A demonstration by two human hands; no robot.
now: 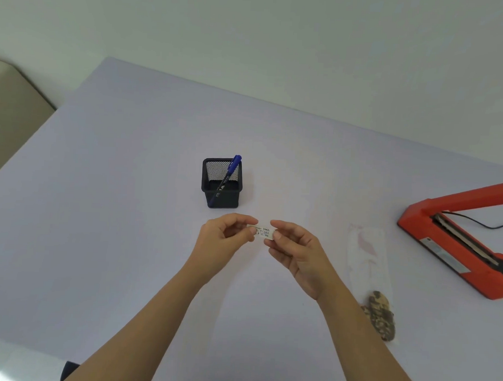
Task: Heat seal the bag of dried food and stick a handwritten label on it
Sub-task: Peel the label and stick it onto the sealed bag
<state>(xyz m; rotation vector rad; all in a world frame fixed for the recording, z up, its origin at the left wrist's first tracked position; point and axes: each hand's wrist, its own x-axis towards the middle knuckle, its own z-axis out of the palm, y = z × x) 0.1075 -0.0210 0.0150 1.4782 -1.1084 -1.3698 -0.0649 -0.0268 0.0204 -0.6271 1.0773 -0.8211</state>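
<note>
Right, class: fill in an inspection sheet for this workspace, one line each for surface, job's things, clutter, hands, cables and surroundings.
Surface: pale lilac table, flat, no spills seen.
Job's things: handwritten label held in the air; clear bag with dried food lying flat at the right; red heat sealer beyond it, arm raised.
Clutter: black mesh pen holder with a blue marker leaning inside.
Hands: left hand and right hand each pinch one end of the label.
Cables: black cable at the sealer.
Surroundings: plain wall; beige chair at the left.
</note>
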